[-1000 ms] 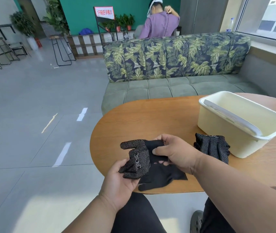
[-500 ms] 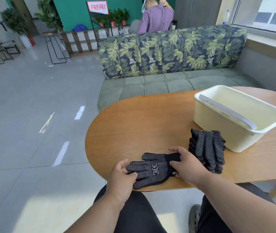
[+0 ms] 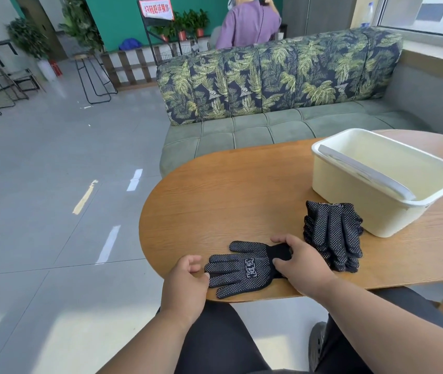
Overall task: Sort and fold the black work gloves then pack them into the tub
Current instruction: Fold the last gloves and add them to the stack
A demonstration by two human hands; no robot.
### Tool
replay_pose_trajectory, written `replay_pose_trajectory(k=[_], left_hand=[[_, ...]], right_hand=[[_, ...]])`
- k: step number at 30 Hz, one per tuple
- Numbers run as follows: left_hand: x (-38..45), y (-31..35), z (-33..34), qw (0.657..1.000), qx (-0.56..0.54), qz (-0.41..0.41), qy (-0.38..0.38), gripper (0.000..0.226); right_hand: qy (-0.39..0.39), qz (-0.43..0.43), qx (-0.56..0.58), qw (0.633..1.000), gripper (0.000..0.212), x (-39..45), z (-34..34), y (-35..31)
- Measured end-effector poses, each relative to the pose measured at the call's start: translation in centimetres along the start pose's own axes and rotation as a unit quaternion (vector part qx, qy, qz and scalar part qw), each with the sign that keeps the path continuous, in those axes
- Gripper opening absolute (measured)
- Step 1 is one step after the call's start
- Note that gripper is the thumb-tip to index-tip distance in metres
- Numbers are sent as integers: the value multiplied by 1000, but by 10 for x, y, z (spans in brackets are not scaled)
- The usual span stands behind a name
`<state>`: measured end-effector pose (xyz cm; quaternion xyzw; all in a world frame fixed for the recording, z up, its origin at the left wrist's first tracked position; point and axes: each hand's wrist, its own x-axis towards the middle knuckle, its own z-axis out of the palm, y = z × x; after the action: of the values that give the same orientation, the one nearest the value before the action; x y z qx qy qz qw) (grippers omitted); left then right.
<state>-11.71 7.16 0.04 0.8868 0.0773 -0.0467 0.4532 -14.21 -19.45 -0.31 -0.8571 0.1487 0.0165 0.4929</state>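
Glove (image 3: 242, 268) lowered flat between hands

a rounded wooden table (image 3: 242, 190) carries a cream tub (image 3: 349, 211), a stack of black dotted gloves (image 3: 333, 236) just beside it, and one flat glove (image 3: 242, 268) near the front edge.

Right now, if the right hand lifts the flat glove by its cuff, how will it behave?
Likely floppy: the glove is thin knit and lies flat on the table, so its fingers should droop from the cuff that the right hand pinches. Probably light. The white dots may grip the wood, so dragging it could bunch it.
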Motion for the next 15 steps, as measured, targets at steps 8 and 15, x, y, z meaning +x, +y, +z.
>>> replay_pose_trajectory(k=[8, 15], left_hand=[[-6, 0, 4, 999, 33, 34, -5, 26], [-11, 2, 4, 996, 65, 61, -9, 22]], right_hand=[[8, -24, -17, 1000, 41, -3, 2, 6], [15, -31, -28, 999, 37, -4, 1, 9]])
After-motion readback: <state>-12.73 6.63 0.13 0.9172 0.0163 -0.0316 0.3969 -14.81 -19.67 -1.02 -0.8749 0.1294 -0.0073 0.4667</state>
